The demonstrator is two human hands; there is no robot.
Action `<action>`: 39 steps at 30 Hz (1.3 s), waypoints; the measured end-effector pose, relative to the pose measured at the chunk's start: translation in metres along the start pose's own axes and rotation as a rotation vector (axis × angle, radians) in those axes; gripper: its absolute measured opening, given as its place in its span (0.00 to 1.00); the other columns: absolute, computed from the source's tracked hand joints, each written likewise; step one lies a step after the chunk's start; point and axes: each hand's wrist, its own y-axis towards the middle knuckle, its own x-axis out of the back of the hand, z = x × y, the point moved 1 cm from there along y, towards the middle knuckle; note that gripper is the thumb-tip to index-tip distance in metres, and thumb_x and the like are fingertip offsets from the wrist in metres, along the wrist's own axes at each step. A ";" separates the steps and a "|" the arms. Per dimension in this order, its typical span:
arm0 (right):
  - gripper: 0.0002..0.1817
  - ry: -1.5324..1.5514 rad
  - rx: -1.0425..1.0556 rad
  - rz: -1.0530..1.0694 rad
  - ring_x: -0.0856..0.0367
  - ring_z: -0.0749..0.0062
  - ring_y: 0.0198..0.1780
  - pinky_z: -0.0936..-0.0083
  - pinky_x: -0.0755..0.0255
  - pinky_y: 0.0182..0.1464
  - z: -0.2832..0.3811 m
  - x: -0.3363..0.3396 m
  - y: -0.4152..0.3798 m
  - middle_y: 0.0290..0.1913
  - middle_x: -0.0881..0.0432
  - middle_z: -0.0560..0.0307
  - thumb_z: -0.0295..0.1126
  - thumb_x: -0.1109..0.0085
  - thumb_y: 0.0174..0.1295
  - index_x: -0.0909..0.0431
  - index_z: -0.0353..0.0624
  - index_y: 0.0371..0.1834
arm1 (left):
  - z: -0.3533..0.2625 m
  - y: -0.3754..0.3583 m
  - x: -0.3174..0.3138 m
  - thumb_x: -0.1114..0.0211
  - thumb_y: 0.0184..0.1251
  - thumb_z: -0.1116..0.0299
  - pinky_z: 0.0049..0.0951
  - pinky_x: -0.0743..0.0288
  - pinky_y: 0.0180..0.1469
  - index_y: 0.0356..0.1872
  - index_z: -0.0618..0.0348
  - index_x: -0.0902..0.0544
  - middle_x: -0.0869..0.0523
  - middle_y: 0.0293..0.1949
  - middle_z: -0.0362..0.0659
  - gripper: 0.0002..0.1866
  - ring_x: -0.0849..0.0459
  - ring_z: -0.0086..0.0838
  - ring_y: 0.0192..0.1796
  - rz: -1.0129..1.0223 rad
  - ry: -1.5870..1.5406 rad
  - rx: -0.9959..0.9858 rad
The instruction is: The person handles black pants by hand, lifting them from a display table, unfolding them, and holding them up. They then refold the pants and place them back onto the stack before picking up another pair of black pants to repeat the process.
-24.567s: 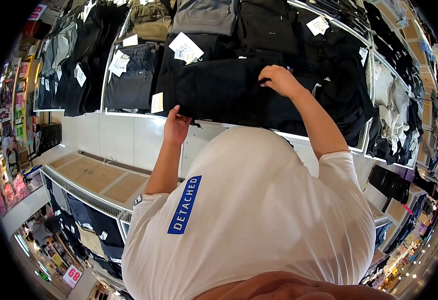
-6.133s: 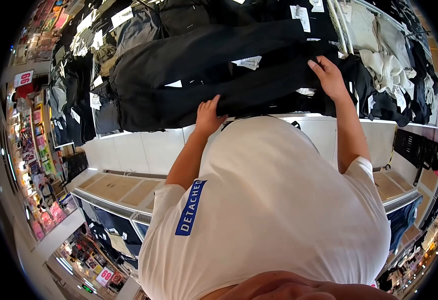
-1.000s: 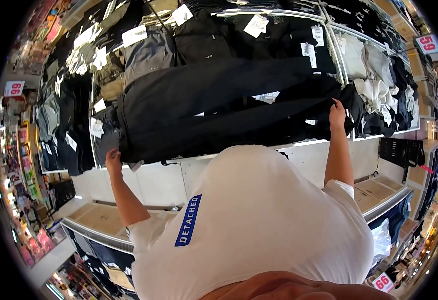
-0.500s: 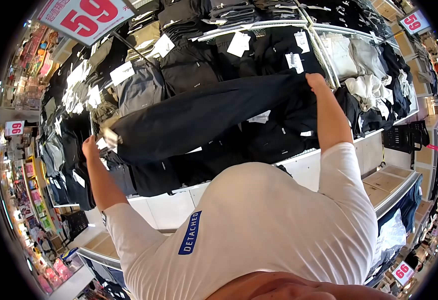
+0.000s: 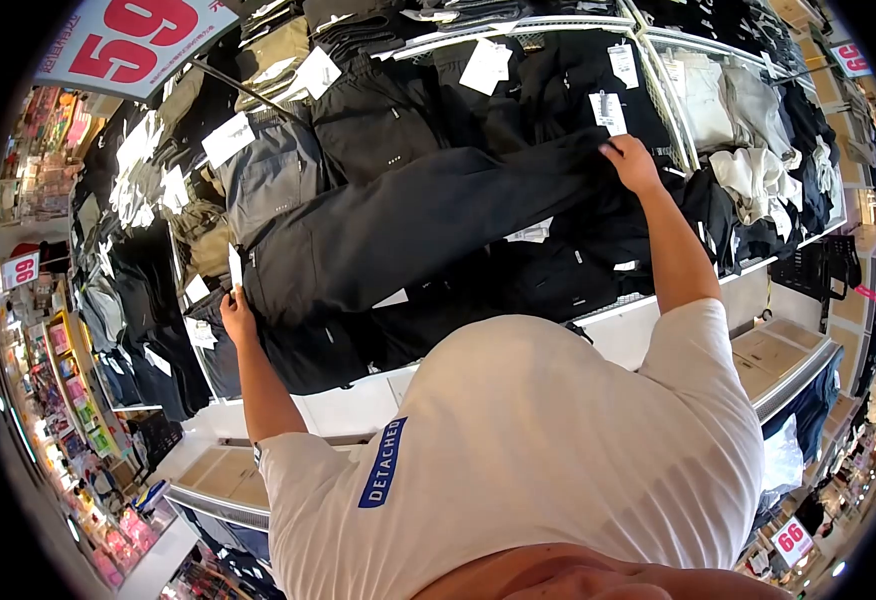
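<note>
From the head camera, a long pair of black fabric trousers (image 5: 408,225) is stretched out flat across the sloping wire-edged display shelf (image 5: 658,290) of a clothing stall, lying on top of other dark folded garments. The left hand (image 5: 238,315) pinches one end of the trousers at the shelf's left edge, fingers closed on the cloth beside a small white tag (image 5: 235,266); the right hand (image 5: 630,163) is clamped on the other end near the shelf's upper right, just below a white paper price label (image 5: 608,110). By my judgement the spreading is largely done: the trousers lie straight and full length between both hands, with no fold made in them yet, so any folding or stacking is not begun. Around them hang grey trousers (image 5: 273,175), pale cream garments (image 5: 748,130) in the next compartment to the right, and a red-and-white "59" price sign (image 5: 128,45) above the left corner.
</note>
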 end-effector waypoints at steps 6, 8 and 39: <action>0.29 0.012 -0.434 -0.122 0.19 0.33 0.50 0.50 0.26 0.50 -0.005 -0.008 0.030 0.43 0.17 0.30 0.55 0.47 0.73 0.19 0.34 0.41 | -0.002 -0.036 0.017 0.37 0.72 0.38 0.37 0.22 0.54 0.51 0.67 0.12 0.09 0.45 0.52 0.34 0.12 0.42 0.48 0.013 -0.021 0.241; 0.29 -0.031 -0.498 -0.131 0.18 0.36 0.53 0.51 0.25 0.55 -0.007 -0.016 0.034 0.46 0.15 0.35 0.57 0.44 0.71 0.19 0.37 0.49 | 0.000 -0.040 0.018 0.36 0.70 0.37 0.36 0.22 0.54 0.51 0.67 0.13 0.09 0.45 0.51 0.35 0.12 0.40 0.47 0.033 -0.030 0.263; 0.16 1.012 -0.892 -0.279 0.20 0.75 0.59 0.71 0.28 0.57 0.021 -0.020 -0.042 0.58 0.15 0.64 0.25 0.41 0.69 0.16 0.47 0.59 | -0.014 -0.028 0.039 0.35 0.67 0.71 0.33 0.20 0.46 0.41 0.57 0.18 0.13 0.40 0.40 0.05 0.15 0.32 0.42 0.098 -1.358 0.699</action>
